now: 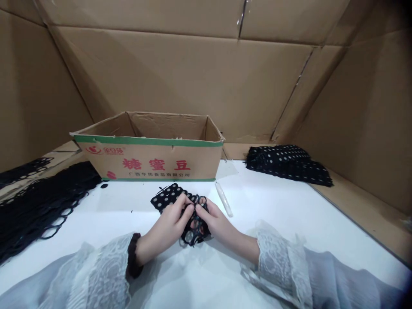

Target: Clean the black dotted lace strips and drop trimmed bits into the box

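A black sheet with round light dots and holes [165, 197] lies on the white table at the centre, in front of the cardboard box. My left hand [175, 219] pinches its middle with thumb and fingers. Close beside it, my right hand [215, 219] grips the same sheet from the right. The two thumbs nearly meet over it. Below them hangs a bunched part with larger open rings. Fingers partly hide the gripped area. To the right of my right hand lies a white pen-like tool [223, 199].
An open cardboard box [151, 161] stands behind my hands. A pile of black perforated pieces [35, 206] lies at the left. Black dotted sheets [286, 163] are stacked at the back right. Cardboard walls [180, 73] surround the white table [277, 201].
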Motion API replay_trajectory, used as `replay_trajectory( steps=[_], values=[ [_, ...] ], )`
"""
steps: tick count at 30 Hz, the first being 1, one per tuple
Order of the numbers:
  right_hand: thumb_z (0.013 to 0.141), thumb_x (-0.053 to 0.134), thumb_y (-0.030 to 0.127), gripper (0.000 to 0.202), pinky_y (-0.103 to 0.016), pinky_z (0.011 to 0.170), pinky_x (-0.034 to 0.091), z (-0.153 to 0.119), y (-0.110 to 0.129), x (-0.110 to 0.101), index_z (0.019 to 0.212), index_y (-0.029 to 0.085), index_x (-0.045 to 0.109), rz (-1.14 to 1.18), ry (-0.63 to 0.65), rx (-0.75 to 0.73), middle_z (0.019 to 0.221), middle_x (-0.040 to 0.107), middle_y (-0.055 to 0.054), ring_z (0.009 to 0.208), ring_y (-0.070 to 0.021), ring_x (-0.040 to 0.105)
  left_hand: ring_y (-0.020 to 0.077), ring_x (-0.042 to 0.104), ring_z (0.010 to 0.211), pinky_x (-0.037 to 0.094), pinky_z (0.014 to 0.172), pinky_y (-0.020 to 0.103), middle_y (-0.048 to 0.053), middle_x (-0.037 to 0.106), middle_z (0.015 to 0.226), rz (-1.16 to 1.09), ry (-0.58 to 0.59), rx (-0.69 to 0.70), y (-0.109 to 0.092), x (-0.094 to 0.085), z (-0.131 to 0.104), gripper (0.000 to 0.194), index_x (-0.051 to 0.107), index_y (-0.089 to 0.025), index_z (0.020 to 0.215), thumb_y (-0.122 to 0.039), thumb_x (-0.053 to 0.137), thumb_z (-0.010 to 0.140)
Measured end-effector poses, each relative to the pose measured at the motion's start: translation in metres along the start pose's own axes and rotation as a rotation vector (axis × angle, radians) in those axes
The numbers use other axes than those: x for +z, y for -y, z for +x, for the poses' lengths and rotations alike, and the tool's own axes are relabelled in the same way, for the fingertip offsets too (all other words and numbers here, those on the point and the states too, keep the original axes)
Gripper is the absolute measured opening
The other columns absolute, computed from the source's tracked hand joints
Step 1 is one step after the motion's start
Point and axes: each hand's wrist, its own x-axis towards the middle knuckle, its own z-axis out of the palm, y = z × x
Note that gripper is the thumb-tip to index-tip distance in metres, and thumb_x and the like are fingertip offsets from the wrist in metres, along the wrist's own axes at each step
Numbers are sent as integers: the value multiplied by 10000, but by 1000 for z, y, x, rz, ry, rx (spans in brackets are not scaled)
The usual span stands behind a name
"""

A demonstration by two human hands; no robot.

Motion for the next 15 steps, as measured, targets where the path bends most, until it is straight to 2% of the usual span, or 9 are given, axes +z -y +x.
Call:
replay_trajectory(
  steps=[3, 4, 6, 8, 9, 10, 11, 12, 15],
  values=[
    [826, 474, 425, 240, -191, 400, 362, -1, 0, 1, 848, 202, 390, -9, 21, -12, 609, 546, 37, 428, -70, 459, 146, 542, 673, 402, 618, 250, 0, 567, 737, -79, 68, 25, 5, -5, 3, 153, 427, -199, 858, -342, 379, 882],
    [830, 468, 414, 224, -198, 399, 378, -1, -1, 0, 853, 206, 387, 1, 24, 2, 622, 547, 35, 429, -75, 467, 133, 525, 642, 393, 596, 238, -10, 548, 703, -102, 53, 22, 8, -9, 6, 158, 431, -194, 831, -342, 396, 875],
    [837, 450, 396, 195, -221, 393, 411, -1, -2, -1, 867, 218, 375, 40, -9, 53, 631, 537, 38, 428, -90, 486, 105, 460, 551, 349, 517, 209, -36, 480, 618, -167, -95, -28, 17, -20, 14, 188, 427, -188, 775, -353, 411, 862],
    [840, 437, 381, 176, -238, 385, 429, -1, -4, -2, 864, 223, 363, 68, -76, 96, 623, 517, 43, 423, -99, 494, 92, 379, 479, 282, 452, 196, -58, 395, 552, -217, -353, -102, 24, -32, 21, 211, 422, -189, 754, -373, 404, 855],
    [840, 435, 381, 175, -239, 380, 431, -1, -5, -3, 862, 223, 363, 69, -101, 102, 618, 503, 45, 419, -97, 489, 94, 368, 471, 271, 445, 197, -61, 382, 543, -201, -459, -124, 26, -36, 23, 211, 428, -190, 761, -378, 400, 852],
    [838, 438, 386, 180, -237, 376, 430, -1, -6, -3, 866, 223, 368, 61, -108, 93, 615, 491, 48, 413, -92, 479, 102, 389, 486, 285, 457, 203, -55, 402, 550, -153, -514, -127, 27, -38, 24, 207, 442, -190, 775, -376, 396, 853],
    [835, 445, 397, 192, -234, 373, 429, 0, -7, -4, 876, 223, 375, 45, -99, 75, 617, 479, 49, 409, -87, 468, 115, 439, 532, 321, 493, 214, -39, 457, 586, -76, -507, -106, 26, -39, 23, 197, 464, -190, 797, -365, 395, 854],
    [830, 455, 412, 210, -230, 369, 427, 0, -7, -3, 890, 223, 383, 28, -86, 52, 621, 468, 51, 407, -81, 456, 132, 496, 606, 360, 549, 229, -16, 525, 658, 14, -450, -67, 23, -37, 21, 187, 490, -189, 829, -347, 394, 857],
    [813, 484, 446, 261, -221, 362, 426, 0, -5, -1, 919, 228, 387, 14, -83, 28, 628, 427, 57, 413, -72, 435, 171, 572, 815, 403, 705, 269, 28, 617, 914, 191, -220, 49, 12, -24, 11, 206, 516, -203, 972, -292, 354, 882]
  ],
)
